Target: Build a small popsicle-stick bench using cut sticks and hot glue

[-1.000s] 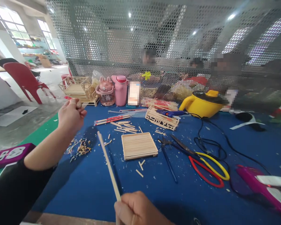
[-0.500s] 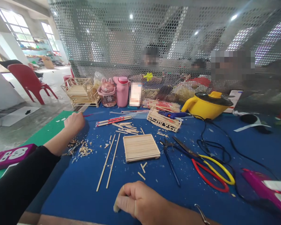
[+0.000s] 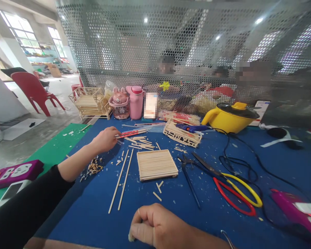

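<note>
At the back left of the blue work surface, my left hand (image 3: 107, 139) is closed over the left end of a clear packet of wooden sticks (image 3: 131, 133) with a red band. Its fingertips are partly hidden. My right hand (image 3: 151, 226) rests curled near the front edge, thumb against the fingers, with pale covers on the fingertips. I see nothing in it. Between the hands lies a flat panel of joined sticks (image 3: 157, 165). Left of the panel are two long thin sticks (image 3: 125, 180). Short cut sticks (image 3: 141, 142) are scattered behind it.
Pliers (image 3: 190, 178) and red-and-yellow-handled scissors (image 3: 230, 188) lie right of the panel. Behind them are a stick frame (image 3: 180, 136), a blue glue gun (image 3: 191, 128) and a yellow pot (image 3: 229, 119). Pink bottles (image 3: 136, 103) and a stick model (image 3: 89, 102) stand before a perforated screen.
My left hand has moved right, from the green strip to the stick packet, and now covers the packet's left end. My right hand stays curled at the front.
</note>
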Demonstrator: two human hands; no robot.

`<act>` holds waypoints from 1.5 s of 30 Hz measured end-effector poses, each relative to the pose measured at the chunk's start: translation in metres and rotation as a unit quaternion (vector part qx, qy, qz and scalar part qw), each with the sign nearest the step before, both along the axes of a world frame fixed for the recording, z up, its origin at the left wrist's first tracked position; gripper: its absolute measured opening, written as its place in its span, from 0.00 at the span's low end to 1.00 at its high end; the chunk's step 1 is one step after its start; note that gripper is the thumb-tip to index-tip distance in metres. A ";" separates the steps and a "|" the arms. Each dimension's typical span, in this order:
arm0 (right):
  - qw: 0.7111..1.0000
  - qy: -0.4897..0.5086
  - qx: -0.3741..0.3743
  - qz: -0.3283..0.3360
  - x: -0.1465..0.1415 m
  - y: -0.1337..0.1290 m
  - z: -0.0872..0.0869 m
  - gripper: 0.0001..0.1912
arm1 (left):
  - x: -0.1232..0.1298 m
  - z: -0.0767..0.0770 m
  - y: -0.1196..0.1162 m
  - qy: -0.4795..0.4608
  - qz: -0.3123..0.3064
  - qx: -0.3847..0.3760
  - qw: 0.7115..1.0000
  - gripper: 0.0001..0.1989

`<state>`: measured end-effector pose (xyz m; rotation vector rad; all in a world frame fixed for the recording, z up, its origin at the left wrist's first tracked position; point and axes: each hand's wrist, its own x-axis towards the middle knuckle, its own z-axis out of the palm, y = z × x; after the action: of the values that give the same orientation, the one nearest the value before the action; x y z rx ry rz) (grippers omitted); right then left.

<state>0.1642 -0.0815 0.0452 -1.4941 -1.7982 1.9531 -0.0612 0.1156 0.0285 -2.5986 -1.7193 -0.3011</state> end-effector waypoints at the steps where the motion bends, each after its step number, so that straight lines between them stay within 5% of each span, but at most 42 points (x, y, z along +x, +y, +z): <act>1: 0.999 -0.023 0.027 0.009 0.003 -0.002 0.002 0.12 | 0.002 0.001 -0.003 0.002 0.018 0.007 1.000 0.19; 3: 0.986 -0.096 0.130 0.029 0.011 -0.005 0.005 0.12 | 0.005 0.004 -0.013 0.009 0.063 0.020 0.998 0.20; 7: 0.904 -0.269 0.327 0.061 0.033 -0.007 0.001 0.15 | 0.009 0.007 -0.041 0.040 0.108 -0.013 0.993 0.15; 11: 0.850 -0.377 0.363 0.059 0.054 -0.003 -0.008 0.17 | 0.011 0.006 -0.054 0.057 0.105 -0.051 0.992 0.14; 15: 0.816 -0.429 0.386 0.045 0.068 0.001 -0.015 0.23 | 0.003 0.005 -0.033 0.040 0.093 -0.023 0.995 0.19; 25: 0.778 -0.400 0.482 0.039 0.084 0.002 -0.034 0.17 | 0.000 -0.010 0.016 0.029 0.080 -0.044 0.995 0.11; 36: 0.719 -0.331 0.610 -0.047 0.085 0.010 -0.019 0.10 | -0.003 -0.009 0.004 -0.185 0.087 0.089 0.975 0.14; 40: 0.732 -0.263 0.621 -0.099 0.079 0.018 -0.011 0.11 | 0.006 -0.010 -0.006 -0.285 0.094 0.123 0.946 0.18; 45: 0.824 -0.109 0.516 -0.206 0.069 0.037 0.010 0.20 | 0.028 0.002 -0.034 -0.323 0.023 0.161 0.932 0.11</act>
<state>0.2328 -0.0446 0.0549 -1.4711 -1.8571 0.4135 -0.0333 0.0819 0.0302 -2.3458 -1.6631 -1.4361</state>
